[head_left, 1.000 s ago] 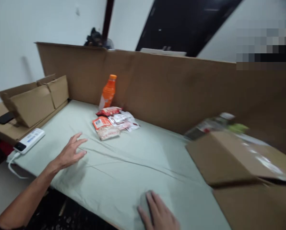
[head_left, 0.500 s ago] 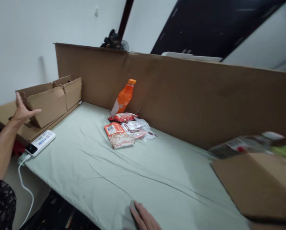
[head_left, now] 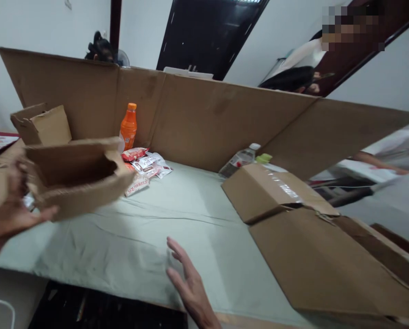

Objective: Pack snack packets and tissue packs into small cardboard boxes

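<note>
My left hand (head_left: pixel 21 201) grips the left end of a small open-topped cardboard box (head_left: pixel 91 198), its thumb along the near side. The box hangs tilted above the green cloth, its dark inside showing and no contents visible. My right hand (head_left: pixel 189 281) is over the cloth near the front edge, fingers apart and holding nothing. Just behind the box lie several snack packets (head_left: pixel 146 167), red, white and clear. An orange drink bottle (head_left: pixel 129 125) stands behind them against the cardboard wall.
A second small cardboard box (head_left: pixel 51 125) stands at the back left. Large cardboard boxes (head_left: pixel 314 256) fill the right side, with a clear plastic bottle (head_left: pixel 240 160) behind them. A tall cardboard wall (head_left: pixel 204 119) closes off the back; other people are beyond it.
My left hand has lifted one cardboard box from the left side and brought it over the cloth. My right hand has risen from the cloth. The view has turned right.
</note>
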A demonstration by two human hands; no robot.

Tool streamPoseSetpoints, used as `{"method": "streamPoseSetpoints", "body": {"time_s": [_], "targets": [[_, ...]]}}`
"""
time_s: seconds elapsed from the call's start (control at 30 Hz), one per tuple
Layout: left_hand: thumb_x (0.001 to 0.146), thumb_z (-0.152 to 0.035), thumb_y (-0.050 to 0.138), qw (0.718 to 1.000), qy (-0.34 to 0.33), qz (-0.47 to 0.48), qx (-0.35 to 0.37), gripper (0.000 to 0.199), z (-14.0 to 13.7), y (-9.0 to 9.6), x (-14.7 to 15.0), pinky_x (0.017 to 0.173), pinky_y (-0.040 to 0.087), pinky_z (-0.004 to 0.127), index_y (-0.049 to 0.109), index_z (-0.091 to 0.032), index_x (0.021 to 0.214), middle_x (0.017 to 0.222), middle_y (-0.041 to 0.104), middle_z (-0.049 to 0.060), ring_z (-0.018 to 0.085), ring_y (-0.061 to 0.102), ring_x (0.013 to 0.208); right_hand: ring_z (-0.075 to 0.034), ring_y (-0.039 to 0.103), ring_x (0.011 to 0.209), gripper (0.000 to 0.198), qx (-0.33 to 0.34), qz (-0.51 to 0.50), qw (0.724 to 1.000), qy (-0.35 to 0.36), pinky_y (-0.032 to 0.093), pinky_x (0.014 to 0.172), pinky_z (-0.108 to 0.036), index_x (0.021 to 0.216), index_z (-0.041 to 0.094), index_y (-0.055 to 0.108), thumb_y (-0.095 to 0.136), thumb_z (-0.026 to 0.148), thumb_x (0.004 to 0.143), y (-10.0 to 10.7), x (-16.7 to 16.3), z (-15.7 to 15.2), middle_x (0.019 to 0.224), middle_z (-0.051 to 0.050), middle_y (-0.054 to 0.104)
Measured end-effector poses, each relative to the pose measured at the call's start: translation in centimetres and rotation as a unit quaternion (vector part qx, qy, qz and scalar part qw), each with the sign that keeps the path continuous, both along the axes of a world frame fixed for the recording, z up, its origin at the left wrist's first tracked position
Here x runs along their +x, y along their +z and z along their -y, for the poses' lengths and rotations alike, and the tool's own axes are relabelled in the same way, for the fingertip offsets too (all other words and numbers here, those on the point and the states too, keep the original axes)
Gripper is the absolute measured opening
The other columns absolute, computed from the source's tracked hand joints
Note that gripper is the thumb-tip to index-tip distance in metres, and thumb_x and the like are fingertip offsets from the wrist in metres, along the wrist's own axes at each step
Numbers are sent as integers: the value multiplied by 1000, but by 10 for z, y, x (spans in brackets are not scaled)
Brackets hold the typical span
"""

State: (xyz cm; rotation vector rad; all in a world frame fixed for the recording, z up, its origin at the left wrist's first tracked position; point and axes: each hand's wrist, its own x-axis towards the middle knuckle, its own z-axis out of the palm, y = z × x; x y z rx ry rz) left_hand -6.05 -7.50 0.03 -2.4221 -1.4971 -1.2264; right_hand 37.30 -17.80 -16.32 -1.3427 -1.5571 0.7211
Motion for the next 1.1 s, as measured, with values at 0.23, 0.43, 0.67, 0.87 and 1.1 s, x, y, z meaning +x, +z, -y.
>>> {"method": "streamPoseSetpoints", "body": {"time_s": [0.23,0.43,0.67,0.87,1.1], "targets": [[83,-48,77,953,-195,65,-221,120,19,-75,98,121,37,59,-6,-27,167,170,28,20,44,33,153,-31,58,137,65,-106,-325,937,-73,45,116,-49,132,25,71,52,73,93,24,8,-25,142,-11,67],[80,-45,81,942,-164,116,-270,124,31,-92,92,122,36,57,-6,-29,167,166,35,17,42,31,155,-33,69,114,66,-109,-172,978,-48,54,99,-48,107,20,80,55,78,87,66,37,-89,117,-14,78],[80,-38,77,962,-112,75,-237,121,44,-98,94,115,45,59,-8,-35,166,170,28,16,43,42,149,-24,68,93,53,-203,-83,975,-42,52,63,-29,108,15,69,77,56,75,69,-9,-263,106,-12,74],[77,-30,74,977,-102,16,-187,119,47,-84,89,98,60,58,-3,-25,168,164,36,26,47,54,138,-12,54,64,23,-243,-82,967,11,46,61,-26,84,16,66,77,36,81,47,-34,-288,72,2,63],[81,-35,71,973,-141,13,-183,114,38,-84,86,95,64,46,-2,-26,167,162,42,21,40,60,134,-18,58,73,33,-261,-112,958,-32,44,66,-30,77,18,69,79,42,56,70,108,-164,75,-4,69]]}}
